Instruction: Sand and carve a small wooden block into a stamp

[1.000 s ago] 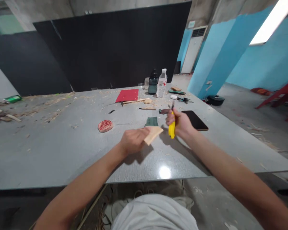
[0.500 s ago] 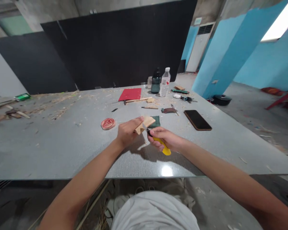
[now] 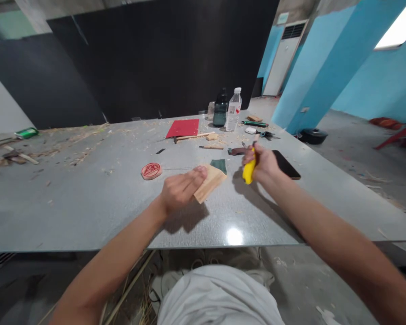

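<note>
My left hand (image 3: 179,189) grips a flat piece of pale wood (image 3: 210,181) and holds it just above the grey table (image 3: 88,198). To its right, my right hand (image 3: 262,163) is closed round a yellow-handled knife (image 3: 248,170), blade pointing up and away from the wood. A small dark green pad (image 3: 219,165) lies on the table just behind the wood. A round red carved disc (image 3: 151,170) lies to the left of my left hand.
A black phone (image 3: 286,164) lies right of my right hand. Farther back are a red sheet (image 3: 183,128), a dark bottle (image 3: 219,111), a clear water bottle (image 3: 234,110), small hand tools and wood shavings. A red chair (image 3: 397,136) stands at the far right.
Half a second ago the knife blade was against the wood's edge. My right hand has since swept the knife out to the right and up, away from the wood.
</note>
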The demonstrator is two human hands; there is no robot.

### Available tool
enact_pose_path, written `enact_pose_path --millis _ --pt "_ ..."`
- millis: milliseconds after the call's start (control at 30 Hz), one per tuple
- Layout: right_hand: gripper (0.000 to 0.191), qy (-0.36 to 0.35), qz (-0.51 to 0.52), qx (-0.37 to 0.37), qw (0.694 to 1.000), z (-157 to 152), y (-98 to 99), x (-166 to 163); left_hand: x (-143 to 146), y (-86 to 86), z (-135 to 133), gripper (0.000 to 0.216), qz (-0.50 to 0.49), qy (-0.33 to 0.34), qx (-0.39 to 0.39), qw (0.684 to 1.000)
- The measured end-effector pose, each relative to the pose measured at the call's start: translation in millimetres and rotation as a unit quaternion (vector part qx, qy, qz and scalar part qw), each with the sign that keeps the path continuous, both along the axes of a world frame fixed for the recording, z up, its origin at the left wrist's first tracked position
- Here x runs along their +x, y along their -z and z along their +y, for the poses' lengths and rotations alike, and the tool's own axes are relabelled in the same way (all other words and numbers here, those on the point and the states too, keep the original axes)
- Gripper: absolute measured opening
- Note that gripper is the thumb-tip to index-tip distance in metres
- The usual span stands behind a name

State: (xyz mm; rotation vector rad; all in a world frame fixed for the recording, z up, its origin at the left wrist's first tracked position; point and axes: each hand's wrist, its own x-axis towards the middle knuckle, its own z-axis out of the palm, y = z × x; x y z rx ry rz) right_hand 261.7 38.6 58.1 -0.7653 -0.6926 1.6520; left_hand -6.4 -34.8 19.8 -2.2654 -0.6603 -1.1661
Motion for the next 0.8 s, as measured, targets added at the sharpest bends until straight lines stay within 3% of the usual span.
enact_pose_path --millis 67,233,400,600,800 --pt "0.037 0.039 0.016 -0.006 0.999 6 -2.0 3 5 4.7 4 0.050 -0.018 0.020 -0.008 1.000" --pt "0.036 -0.164 -0.041 0.076 0.983 -27 9.4 -30 3 19.7 18 0.042 -0.072 0.007 -0.053 0.996" --pt "0.042 -0.229 -0.053 0.104 0.967 -49 13.3 -30 -6 14.7 16 0.029 -0.129 -0.023 -0.060 0.989" --pt "0.042 -0.425 -0.071 0.077 0.899 -54 17.4 -26 -7 9.8 16 0.029 -0.105 -0.030 -0.048 0.993" --pt "0.043 -0.504 -0.056 0.050 0.860 -54 18.5 -26 -7 10.0 13 0.034 -0.066 -0.015 -0.026 0.997"
